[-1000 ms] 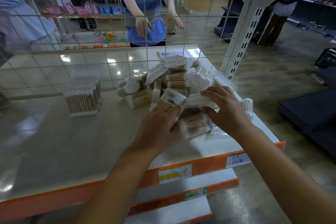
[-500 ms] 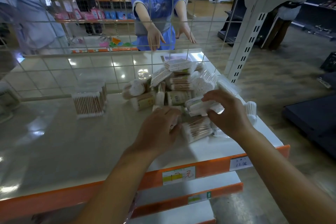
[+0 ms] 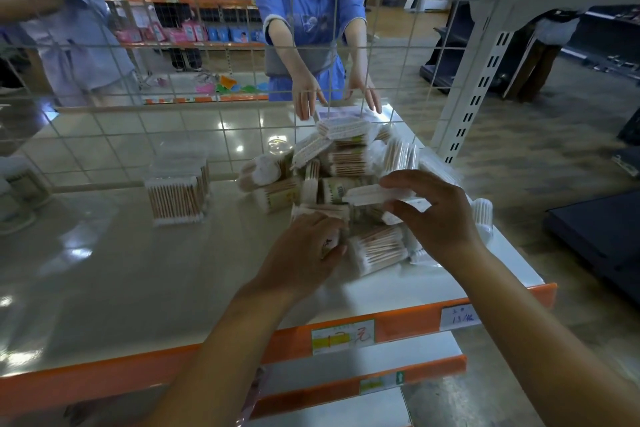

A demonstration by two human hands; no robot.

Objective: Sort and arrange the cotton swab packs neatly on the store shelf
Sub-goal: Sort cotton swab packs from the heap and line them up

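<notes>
On my shelf edge (image 3: 408, 326) a yellow price tag (image 3: 343, 336) shows a red "元". A white tag (image 3: 460, 317) reads roughly "13", handwritten.

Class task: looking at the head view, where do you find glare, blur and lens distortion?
Head view: ceiling lights glare on the glossy shelf; the wire grid bows from wide-angle distortion; the right hand and its white pack look slightly motion-blurred.

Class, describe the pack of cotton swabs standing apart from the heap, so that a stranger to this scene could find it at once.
Start at the pale shelf with the orange front edge. The jumbled heap of packs lies toward its right end; look left of it, near the wire grid at the back. The lone pack stands upright there, touching no other pack, its swabs vertical.
</notes>
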